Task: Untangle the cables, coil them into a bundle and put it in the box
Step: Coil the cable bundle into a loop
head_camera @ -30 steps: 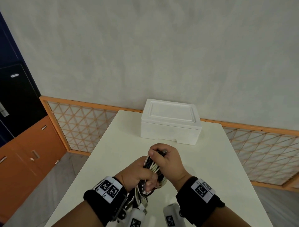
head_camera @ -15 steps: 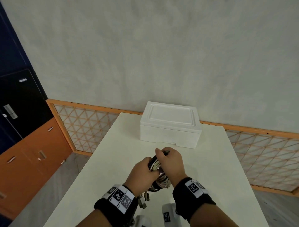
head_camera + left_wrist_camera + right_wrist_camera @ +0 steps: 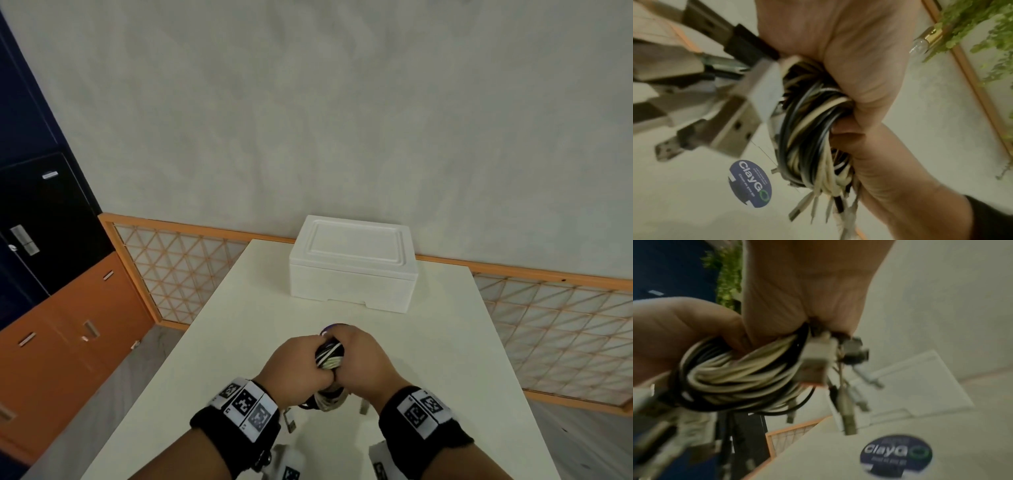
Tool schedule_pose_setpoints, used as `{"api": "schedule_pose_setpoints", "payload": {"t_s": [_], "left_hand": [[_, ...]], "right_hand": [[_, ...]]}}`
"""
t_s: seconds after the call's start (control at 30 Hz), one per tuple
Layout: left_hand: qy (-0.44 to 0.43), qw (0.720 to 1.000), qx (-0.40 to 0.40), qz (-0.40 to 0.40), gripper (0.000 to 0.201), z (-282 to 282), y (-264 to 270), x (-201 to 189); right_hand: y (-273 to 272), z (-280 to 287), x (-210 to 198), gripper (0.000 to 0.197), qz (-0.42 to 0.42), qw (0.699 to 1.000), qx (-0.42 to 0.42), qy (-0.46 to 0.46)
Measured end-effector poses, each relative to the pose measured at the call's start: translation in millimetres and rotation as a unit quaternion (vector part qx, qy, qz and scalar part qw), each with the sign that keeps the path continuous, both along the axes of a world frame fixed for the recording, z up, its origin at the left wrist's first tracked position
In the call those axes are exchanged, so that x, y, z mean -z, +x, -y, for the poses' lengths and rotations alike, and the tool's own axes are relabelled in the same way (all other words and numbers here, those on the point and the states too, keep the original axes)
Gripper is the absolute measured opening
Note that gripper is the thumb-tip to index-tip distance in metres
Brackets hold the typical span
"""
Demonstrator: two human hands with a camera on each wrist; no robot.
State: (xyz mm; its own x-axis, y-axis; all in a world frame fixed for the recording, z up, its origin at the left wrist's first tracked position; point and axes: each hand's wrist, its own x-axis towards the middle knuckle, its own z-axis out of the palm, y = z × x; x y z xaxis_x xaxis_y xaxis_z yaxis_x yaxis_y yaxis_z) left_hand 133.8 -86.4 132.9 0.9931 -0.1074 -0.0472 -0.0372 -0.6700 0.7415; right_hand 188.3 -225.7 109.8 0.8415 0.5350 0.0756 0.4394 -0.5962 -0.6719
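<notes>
A coiled bundle of black and white cables (image 3: 329,355) hangs above the white table (image 3: 236,346), in front of the closed white foam box (image 3: 352,263). My left hand (image 3: 295,364) grips the bundle's left side. My right hand (image 3: 367,359) grips its right side, thumbs nearly touching. In the left wrist view the coil (image 3: 809,129) sits in my left hand (image 3: 838,40), with the right hand (image 3: 890,162) clasping it from below. USB plugs (image 3: 731,133) stick out loose. The right wrist view shows the coil (image 3: 735,378) with plugs (image 3: 846,415) dangling.
A round dark "ClayGo" sticker (image 3: 896,454) lies on the table under the hands, also visible as the sticker (image 3: 750,183). The box lid is on. An orange lattice rail (image 3: 178,274) runs behind the table; orange and black cabinets (image 3: 68,325) stand at the left.
Both hands have carried the bundle forward over the table, nearer the box, and closed in around it so that less of the coil shows between them.
</notes>
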Motion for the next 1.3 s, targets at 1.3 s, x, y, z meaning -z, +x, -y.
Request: {"api": "schedule_pose_setpoints", "payload": {"t_s": [1.3], "left_hand": [[-0.419,0.89,-0.12,-0.132,0.025,-19,16,16]], "right_hand": [[23,-43,11,0.036,-0.363,0.799,0.26,0.403]]}}
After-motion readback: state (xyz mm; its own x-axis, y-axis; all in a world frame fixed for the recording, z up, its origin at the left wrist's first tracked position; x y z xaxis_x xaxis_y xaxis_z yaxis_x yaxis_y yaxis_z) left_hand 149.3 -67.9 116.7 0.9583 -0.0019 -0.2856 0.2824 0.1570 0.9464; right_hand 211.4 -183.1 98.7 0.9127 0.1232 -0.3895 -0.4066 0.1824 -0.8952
